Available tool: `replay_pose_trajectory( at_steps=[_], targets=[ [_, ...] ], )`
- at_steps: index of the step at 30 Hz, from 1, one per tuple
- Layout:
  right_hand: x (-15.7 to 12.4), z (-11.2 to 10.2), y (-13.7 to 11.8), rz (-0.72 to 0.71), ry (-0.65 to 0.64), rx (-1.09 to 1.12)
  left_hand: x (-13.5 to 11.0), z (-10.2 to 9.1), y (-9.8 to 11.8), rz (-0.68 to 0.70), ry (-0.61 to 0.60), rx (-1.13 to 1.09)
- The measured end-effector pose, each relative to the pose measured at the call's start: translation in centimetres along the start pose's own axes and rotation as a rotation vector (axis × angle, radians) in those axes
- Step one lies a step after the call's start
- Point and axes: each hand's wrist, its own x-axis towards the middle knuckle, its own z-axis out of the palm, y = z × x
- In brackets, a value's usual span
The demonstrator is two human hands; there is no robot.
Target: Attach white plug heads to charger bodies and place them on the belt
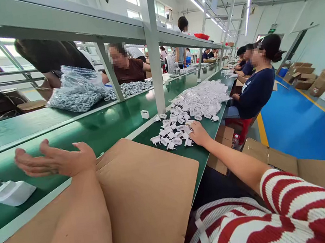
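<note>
My left hand [60, 159] hovers over the green conveyor belt with its fingers spread and nothing in them. Just left of it, a white plug adapter [15, 192] with two metal pins lies on the belt. My right hand [199, 133] is at the near edge of a pile of white plug housings [170, 132] with pins. Its fingers are curled on one of these pieces, partly hidden among the others. A flat cardboard sheet [148, 189] lies under my left forearm.
Farther along the belt stands a small white housing [145, 114]. A clear bag [203, 96] of white parts lies behind the pile. A metal post [155, 57] rises beside it, carrying a shelf. Across are a bag of small metal-grey parts [78, 95] and co-workers; another person sits at right.
</note>
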Motion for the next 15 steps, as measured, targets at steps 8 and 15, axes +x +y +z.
replay_pose_trajectory(
  at_steps=[8, 15],
  targets=[
    [0.0, 0.3, 0.6, -0.014, 0.053, -0.010, 0.0, 2.4, -1.4, 0.141, 0.144, 0.013],
    [-0.5, 0.1, 0.1, -0.023, 0.053, -0.039, 0.2, 2.5, -2.3, 0.168, 0.064, 0.018]
  ],
)
